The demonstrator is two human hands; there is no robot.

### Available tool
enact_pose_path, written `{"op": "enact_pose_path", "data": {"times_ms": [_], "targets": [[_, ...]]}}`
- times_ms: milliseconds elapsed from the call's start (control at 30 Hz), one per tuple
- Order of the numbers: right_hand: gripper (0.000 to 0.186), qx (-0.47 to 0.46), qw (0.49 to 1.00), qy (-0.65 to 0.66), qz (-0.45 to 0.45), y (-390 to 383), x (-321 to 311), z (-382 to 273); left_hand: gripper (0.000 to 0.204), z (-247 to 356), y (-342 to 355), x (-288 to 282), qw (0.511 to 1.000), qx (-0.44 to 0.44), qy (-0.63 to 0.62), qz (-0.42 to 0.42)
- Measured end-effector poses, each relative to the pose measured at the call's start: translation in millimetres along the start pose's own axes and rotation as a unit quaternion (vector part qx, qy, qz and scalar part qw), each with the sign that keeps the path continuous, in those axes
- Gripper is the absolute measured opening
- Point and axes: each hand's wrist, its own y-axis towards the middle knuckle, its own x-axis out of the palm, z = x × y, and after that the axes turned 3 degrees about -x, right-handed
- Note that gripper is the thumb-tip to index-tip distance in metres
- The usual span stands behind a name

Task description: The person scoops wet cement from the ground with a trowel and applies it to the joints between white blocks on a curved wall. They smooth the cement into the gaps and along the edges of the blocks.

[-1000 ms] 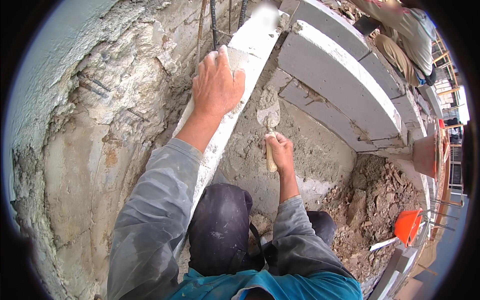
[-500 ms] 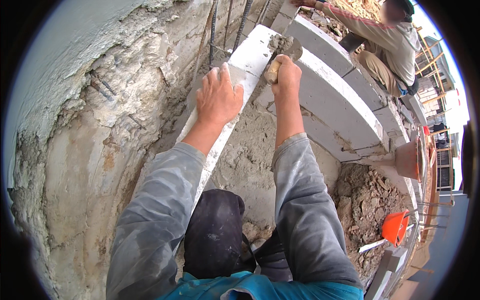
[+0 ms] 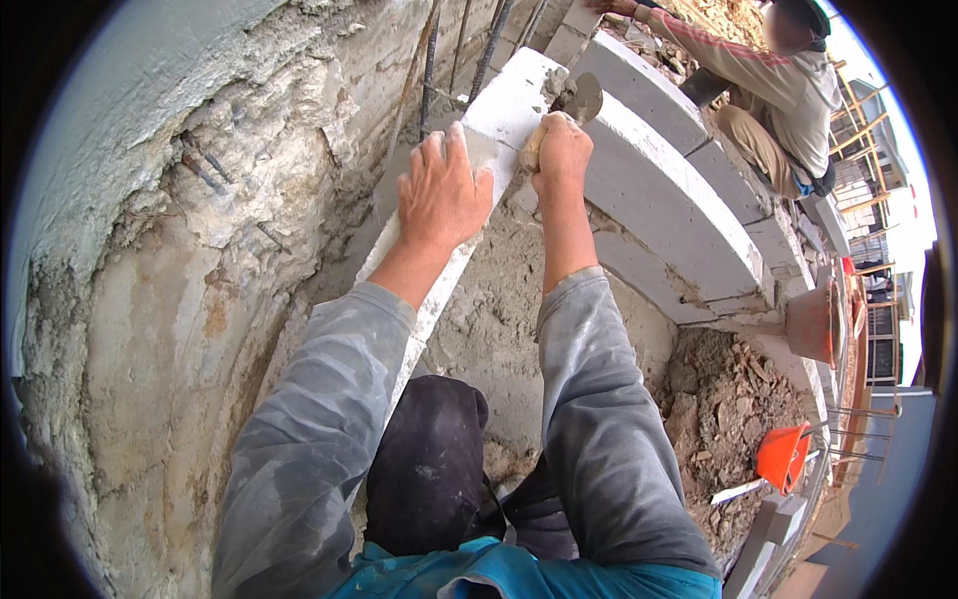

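Observation:
My left hand [image 3: 444, 195] lies with its fingers stretched out on top of a low wall of pale lightweight blocks [image 3: 506, 97]. My right hand [image 3: 562, 155] is wrapped round the wooden handle of a trowel [image 3: 584, 99], just right of that wall. The trowel's metal blade points away from me beside the far block, with grey mortar on and around it. A smear of mortar sits on the block's right edge near the blade. Below the hands, grey mortar or cement [image 3: 489, 299] covers the ground between the walls.
A rough, broken wall [image 3: 200, 270] with steel bars sticking out rises at left. Curved block courses [image 3: 669, 200] run along the right. Beyond them a person [image 3: 788, 100] crouches. An orange bucket [image 3: 783, 457], another bucket [image 3: 813, 319] and a rubble heap [image 3: 723, 409] lie at right.
My right hand and the trowel handle have shifted slightly left and nearer, and more of the blade's bare metal shows. The left hand has slid a little to the right.

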Motion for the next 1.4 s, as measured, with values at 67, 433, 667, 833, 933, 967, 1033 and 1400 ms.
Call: {"op": "enact_pose_path", "data": {"times_ms": [67,433,667,833,933,967,1033,1400], "targets": [[0.015,0.008,0.999,-0.038,-0.032,6,-14,3,0.068,1,0,-2,1.000,-0.001,-0.003,-0.005],[0.045,-0.131,0.919,-0.362,-0.083,-46,-129,47,0.068,-2,0,3,1.000,0.002,0.005,-0.002],[0.048,-0.062,0.839,-0.508,-0.185,-1,-151,60,0.068,3,2,6,1.000,0.001,0.022,-0.002],[0.047,-0.051,0.867,-0.472,-0.154,-41,-179,75,0.069,-6,2,5,0.999,0.017,0.027,-0.011],[0.041,-0.012,0.765,-0.600,-0.235,-65,-231,123,0.070,-10,1,7,0.999,0.029,0.015,-0.012],[0.041,-0.006,0.758,-0.608,-0.236,-67,-241,144,0.070,-9,0,8,0.999,0.026,0.016,-0.017],[0.040,0.006,0.744,-0.626,-0.235,-66,-259,180,0.070,-4,2,7,0.999,0.022,0.015,-0.026],[0.033,-0.028,0.577,-0.665,-0.474,-99,-211,242,0.060,-12,4,12,0.989,0.104,-0.001,0.101]]}}
